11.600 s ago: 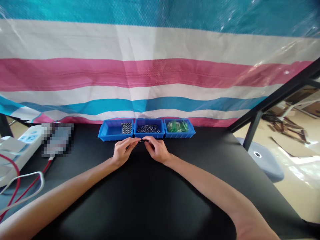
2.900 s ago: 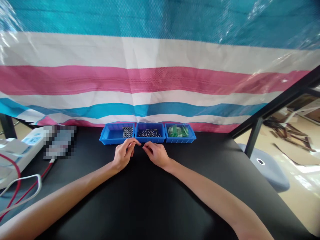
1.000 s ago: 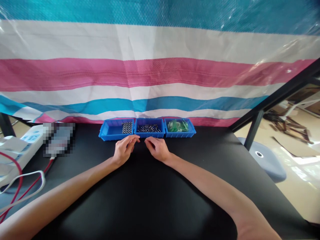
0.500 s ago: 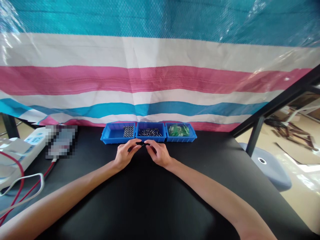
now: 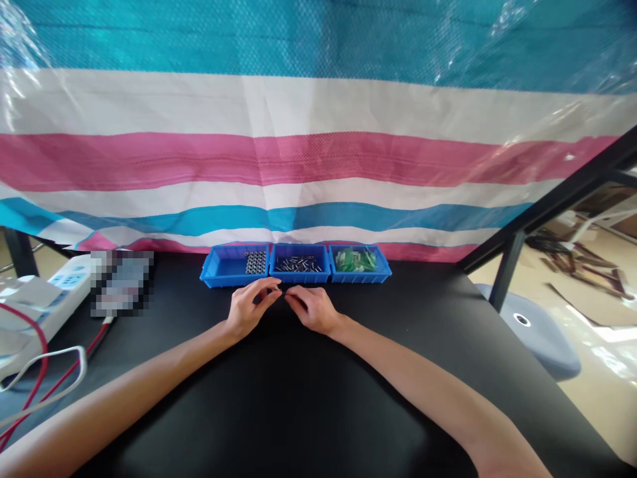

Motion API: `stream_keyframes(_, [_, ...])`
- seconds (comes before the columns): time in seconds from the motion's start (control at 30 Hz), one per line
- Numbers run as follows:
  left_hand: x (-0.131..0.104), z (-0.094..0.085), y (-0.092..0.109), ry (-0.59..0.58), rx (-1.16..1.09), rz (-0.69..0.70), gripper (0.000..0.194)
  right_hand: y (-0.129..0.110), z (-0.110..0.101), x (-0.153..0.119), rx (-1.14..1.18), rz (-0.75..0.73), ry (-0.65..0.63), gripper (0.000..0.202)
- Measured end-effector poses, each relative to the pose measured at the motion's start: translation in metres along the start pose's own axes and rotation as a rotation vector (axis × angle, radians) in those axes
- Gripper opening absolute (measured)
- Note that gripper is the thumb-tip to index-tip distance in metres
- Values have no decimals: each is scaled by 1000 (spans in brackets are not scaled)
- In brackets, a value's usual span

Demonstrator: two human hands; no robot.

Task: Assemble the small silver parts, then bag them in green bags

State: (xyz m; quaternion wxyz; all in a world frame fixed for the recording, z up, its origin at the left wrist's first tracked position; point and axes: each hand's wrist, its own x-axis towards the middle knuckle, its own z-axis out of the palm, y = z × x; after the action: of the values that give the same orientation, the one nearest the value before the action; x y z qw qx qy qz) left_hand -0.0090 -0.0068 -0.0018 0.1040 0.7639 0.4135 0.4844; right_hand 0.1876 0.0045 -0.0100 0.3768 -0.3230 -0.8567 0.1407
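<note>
Meeting over the black table (image 5: 279, 398) in the head view, the two bare hands are facing each other just in front of the middle bin (image 5: 318, 277). The left hand (image 5: 247, 307) is bringing thumb and forefinger together at the tips and seems to be pinching a small piece (image 5: 280, 288), too tiny to identify, in the narrow space between the hands. The right hand (image 5: 318, 309) is pointing its bunched fingertips at that same spot; whether they are gripping the piece's other end, I cannot tell. Both hands are probably working fingertip to fingertip because something so slight is leaving no room for a fuller grasp.

Three blue bins are standing side by side along the back edge, presumably so that each kind of part is staying separate and within easy reach. The left bin (image 5: 222, 267) is holding round metal pieces (image 5: 255, 262) in neat rows at its right end, perhaps for easy counting. The middle bin is carrying slim metal pieces (image 5: 298, 264) lying loose, and the right bin (image 5: 362, 277) is containing green-and-clear items (image 5: 355, 259). Behind them, a striped sheet (image 5: 318, 159) is hanging, likely as a screen.
</note>
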Motion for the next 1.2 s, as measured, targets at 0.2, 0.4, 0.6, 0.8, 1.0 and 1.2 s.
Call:
stream_keyframes(0.2, [4,-1,3,20,-9,34,11,-2,-4,2,29,37,67,20])
stream_keyframes(0.4, [-2,0,2,27,-153,44,4,-2,-2,2,14,24,3,22])
stream_keyframes(0.6, [-7,3,-1,40,-307,-97,8,-1,-2,3,-4,52,2,23])
stream_keyframes(0.8, [-5,2,4,39,-327,-121,9,-2,-3,3,5,60,-2,23])
stream_keyframes(1.0, [-5,2,3,56,-197,-129,12,-4,-4,3,10,59,5,21])
stream_keyframes(1.2, [-1,-2,1,9,9,-10,18,-3,-4,3,7,60,19,21])
